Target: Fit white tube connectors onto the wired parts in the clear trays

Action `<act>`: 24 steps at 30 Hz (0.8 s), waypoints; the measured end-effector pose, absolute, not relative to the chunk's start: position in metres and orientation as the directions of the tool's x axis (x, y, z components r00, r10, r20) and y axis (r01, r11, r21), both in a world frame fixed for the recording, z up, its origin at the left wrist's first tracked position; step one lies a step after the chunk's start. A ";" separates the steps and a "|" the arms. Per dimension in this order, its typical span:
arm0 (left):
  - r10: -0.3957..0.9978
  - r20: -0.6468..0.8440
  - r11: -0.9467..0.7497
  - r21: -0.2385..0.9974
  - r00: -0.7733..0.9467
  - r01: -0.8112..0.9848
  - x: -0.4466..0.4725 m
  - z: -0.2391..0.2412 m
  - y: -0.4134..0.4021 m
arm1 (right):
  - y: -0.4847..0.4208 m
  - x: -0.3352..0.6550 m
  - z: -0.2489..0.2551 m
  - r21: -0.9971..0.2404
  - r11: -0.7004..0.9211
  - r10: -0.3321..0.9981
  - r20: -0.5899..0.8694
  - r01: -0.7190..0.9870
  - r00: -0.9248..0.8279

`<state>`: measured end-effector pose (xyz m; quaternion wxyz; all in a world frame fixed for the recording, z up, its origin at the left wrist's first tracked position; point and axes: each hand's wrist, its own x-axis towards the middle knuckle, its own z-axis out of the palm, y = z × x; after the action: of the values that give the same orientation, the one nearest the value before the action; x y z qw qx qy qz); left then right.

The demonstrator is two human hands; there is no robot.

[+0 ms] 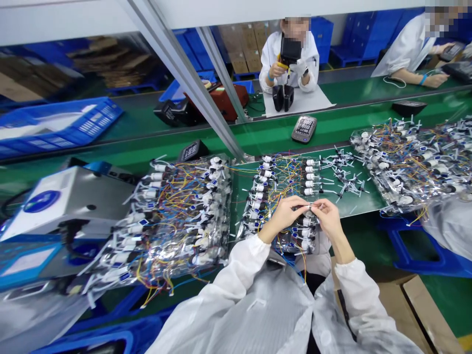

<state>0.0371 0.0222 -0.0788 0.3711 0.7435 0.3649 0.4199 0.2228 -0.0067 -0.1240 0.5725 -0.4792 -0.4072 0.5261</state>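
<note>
A small pale piece (309, 206), mostly hidden by fingertips, is held above the near edge of a green worktop (363, 202). The bare left hand (288, 212) pinches it from the left, thumb and fingers closed together; the bare right hand (328, 216) grips it from the right in the same way. The piece's long axis seems to run left to right between them; which end leads cannot be told. Just beyond the hands, a row of white cylindrical parts (309, 177) lies with long axes left to right, their black-and-white thin ends pointing right. On the far right of these is a loose pile of small white-and-black plastic pieces (346, 177).

Farther off, a dark handheld meter with a lit display (304, 129) shows "888" in two rows; its smaller characters are unclear. At left, a grey-and-white boxy machine (79, 194) bears a blue oval label (42, 201), its lettering unreadable.
</note>
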 end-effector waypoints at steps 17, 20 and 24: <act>0.831 0.391 -0.504 0.830 0.395 0.240 0.035 -0.100 0.018 | -0.008 0.225 -0.132 -0.981 -0.018 0.994 -0.039 -0.195 0.103; 0.830 0.390 -0.506 0.827 0.399 0.244 0.031 -0.101 0.017 | -0.007 0.230 -0.127 -0.986 -0.056 0.998 -0.058 -0.157 0.008; 0.845 0.409 -0.499 0.834 0.343 0.235 0.032 -0.104 0.015 | -0.007 0.229 -0.123 -0.976 -0.029 0.999 -0.032 -0.218 0.011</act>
<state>0.0317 0.0154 -0.1038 0.3444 0.7436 0.3631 0.4434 0.2295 -0.0067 -0.1227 0.5476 -0.4534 -0.4311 0.5557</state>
